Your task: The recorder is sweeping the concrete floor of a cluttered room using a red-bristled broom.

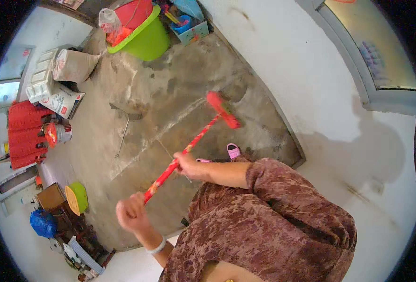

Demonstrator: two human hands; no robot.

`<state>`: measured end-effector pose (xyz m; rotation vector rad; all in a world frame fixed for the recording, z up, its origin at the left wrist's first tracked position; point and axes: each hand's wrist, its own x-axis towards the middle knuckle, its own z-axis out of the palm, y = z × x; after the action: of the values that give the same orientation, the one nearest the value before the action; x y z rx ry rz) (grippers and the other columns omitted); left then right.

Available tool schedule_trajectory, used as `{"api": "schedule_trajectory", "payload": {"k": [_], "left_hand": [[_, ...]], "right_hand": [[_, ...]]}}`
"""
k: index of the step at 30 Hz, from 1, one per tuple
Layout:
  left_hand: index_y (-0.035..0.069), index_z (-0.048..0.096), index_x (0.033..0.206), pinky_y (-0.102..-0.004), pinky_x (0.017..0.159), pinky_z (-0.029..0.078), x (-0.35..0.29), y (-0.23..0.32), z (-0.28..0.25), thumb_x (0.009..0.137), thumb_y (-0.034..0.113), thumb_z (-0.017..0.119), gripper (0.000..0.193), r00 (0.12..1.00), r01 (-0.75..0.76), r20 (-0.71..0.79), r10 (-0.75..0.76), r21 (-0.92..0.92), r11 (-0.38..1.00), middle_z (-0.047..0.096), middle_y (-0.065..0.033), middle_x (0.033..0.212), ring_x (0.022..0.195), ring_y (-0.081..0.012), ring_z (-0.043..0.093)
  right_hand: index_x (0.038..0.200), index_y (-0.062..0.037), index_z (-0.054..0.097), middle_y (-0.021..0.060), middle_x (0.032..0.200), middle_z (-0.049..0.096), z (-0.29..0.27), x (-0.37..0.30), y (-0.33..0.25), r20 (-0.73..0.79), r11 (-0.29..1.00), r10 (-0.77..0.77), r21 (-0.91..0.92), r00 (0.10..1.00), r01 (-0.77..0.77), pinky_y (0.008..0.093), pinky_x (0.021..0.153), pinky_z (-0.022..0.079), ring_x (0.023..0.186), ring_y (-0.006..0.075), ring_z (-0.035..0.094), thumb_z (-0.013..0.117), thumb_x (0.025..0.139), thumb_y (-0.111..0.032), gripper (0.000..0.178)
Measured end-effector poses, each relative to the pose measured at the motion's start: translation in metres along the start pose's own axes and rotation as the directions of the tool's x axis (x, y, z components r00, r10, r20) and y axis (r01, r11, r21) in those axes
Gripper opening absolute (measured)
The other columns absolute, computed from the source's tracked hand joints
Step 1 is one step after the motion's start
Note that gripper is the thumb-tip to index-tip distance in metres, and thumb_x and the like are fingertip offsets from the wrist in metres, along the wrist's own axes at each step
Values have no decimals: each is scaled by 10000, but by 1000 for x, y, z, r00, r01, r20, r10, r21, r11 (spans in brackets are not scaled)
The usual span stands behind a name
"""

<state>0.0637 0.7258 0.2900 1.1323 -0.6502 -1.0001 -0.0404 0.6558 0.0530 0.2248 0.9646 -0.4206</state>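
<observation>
A red broom [201, 136] with a patterned handle slants across the view, from low left up to the right. Its red head [223, 112], with a bit of green, is at the floor near the right-hand wall. My left hand [133, 212], with a pale bracelet at the wrist, is closed around the handle's upper end. Farther down the handle, my right hand [188, 167] grips it too. Left of the broom, a long-handled dustpan [125, 115] rests on the concrete floor [156, 108], out of reach of both hands.
A green tub [148, 42] and a box of toys [192, 32] stand at the back. Sacks [75, 66], red stacked goods [24, 134] and a bucket [60, 134] line the left. A green basin [77, 197] stands lower left. Pink slippers [233, 151] show below the broom head.
</observation>
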Motion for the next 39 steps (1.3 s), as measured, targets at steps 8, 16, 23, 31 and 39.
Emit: {"api": "schedule_trajectory", "payload": {"k": [8,16,23,31,39], "left_hand": [[102,233,494,-347,518,318,109,-98,102,833,106,399,377,926,170,360,-116,-121,978,270,-29,438,429,-170,294],[121,270,492,-331,550,307,256,-130,147,836,135,421,376,845,291,477,-244,-28,956,264,-10,422,427,-148,268],[91,270,482,-302,518,275,370,-89,142,808,58,428,364,925,181,355,-135,-101,978,285,-16,443,450,-142,280],[98,255,482,-323,500,255,444,-74,129,795,41,418,357,913,136,403,-68,-144,980,288,-19,434,432,-141,249],[106,257,494,-315,533,274,513,-104,148,790,48,411,339,958,184,258,-126,-215,959,299,-18,445,445,-138,250]], "right_hand": [[768,-112,431,35,602,474,-59,3,-150,-296,853,-230,397,927,338,276,429,407,495,157,481,517,828,-148,112],[837,-147,425,12,746,489,-40,78,-245,-347,814,-302,391,888,430,276,435,374,624,148,495,468,826,-198,67],[873,-137,438,42,754,493,95,134,-328,-331,879,-322,242,887,410,294,440,373,619,158,489,495,810,-209,112],[781,-111,441,31,644,477,169,144,-384,-224,884,-372,209,901,417,275,417,354,529,153,476,508,795,-165,87],[779,-94,456,43,668,514,100,289,-433,180,312,-811,-672,557,671,271,444,395,558,157,508,493,811,-185,103]]}}
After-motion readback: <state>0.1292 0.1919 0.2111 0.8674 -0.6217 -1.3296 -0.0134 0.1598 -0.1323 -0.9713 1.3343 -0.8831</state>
